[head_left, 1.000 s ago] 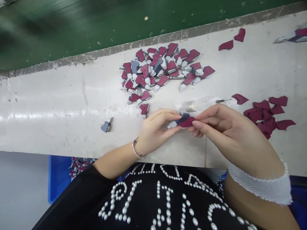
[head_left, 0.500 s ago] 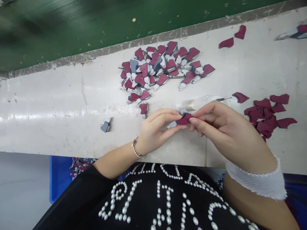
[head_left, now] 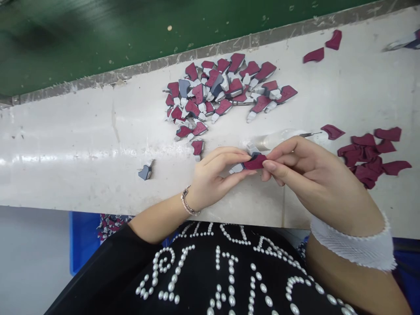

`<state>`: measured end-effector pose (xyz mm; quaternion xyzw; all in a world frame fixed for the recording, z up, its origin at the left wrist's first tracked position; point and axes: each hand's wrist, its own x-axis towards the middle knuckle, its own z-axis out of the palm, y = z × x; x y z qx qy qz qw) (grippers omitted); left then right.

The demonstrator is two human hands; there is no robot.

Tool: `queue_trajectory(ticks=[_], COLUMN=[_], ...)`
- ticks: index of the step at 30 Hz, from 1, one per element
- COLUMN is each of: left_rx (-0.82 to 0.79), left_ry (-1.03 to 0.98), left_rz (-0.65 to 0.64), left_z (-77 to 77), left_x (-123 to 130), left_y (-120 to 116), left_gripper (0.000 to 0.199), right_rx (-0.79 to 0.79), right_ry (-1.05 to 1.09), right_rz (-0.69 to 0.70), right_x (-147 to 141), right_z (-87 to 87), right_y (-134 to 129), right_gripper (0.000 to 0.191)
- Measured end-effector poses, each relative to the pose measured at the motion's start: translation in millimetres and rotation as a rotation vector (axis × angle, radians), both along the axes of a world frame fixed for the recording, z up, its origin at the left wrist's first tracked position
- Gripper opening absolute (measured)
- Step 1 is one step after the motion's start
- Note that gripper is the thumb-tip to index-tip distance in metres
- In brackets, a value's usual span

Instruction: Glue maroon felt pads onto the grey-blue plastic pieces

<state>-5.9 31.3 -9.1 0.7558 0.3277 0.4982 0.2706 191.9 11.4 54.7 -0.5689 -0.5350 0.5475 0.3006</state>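
Observation:
Between my two hands, just above the white table (head_left: 82, 144), is a small grey-and-white plastic part (head_left: 236, 168) with a maroon cover piece (head_left: 254, 162) lying on its face. My left hand (head_left: 218, 175) pinches the grey-and-white part between thumb and fingers from the left. Thumb and forefinger of my right hand (head_left: 302, 175) are closed on the right end of the maroon piece. Behind my right fingers lies a clear bottle with a thin metal tip (head_left: 284, 136); my hand hides part of it.
A pile of grey-and-white parts with maroon covers (head_left: 210, 89) lies at the back middle. Loose maroon pieces (head_left: 367, 153) are heaped at right. One uncovered grey part (head_left: 145, 172) sits at left. A blue bin (head_left: 78, 245) of parts stands below the table's front edge.
The view has shifted slightly. Both hands keep their pinch, and the maroon piece lies a little flatter toward me against the grey-and-white part.

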Motion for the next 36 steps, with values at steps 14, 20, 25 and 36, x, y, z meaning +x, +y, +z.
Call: queue_trajectory(ticks=[14,20,25,36], left_rx=[0.047,0.078,0.08,0.063], left_ry=[-0.01,0.023,0.02,-0.111], left_rz=[-0.019,-0.017,-0.041,-0.237], left_z=[0.9,3.2,4.6,9.3], left_x=[-1.0,-1.7,-3.9,-3.7], left_y=[1.5,1.8,2.8,4.2], left_gripper=[0.023,0.021,0.025,0.023], right_rx=[-0.022,-0.015,-0.055,-0.043], right_ry=[-0.009,-0.107,-0.079,-0.055], right_rz=[-0.011,-0.01,-0.029,0.226], right_x=[-0.3,0.0,0.5,0.7], right_z=[3.0,1.3,3.5,7.8], right_y=[-0.2,-4.3,-8.1,-7.1], right_gripper=[0.024,0.021,0.025,0.037])
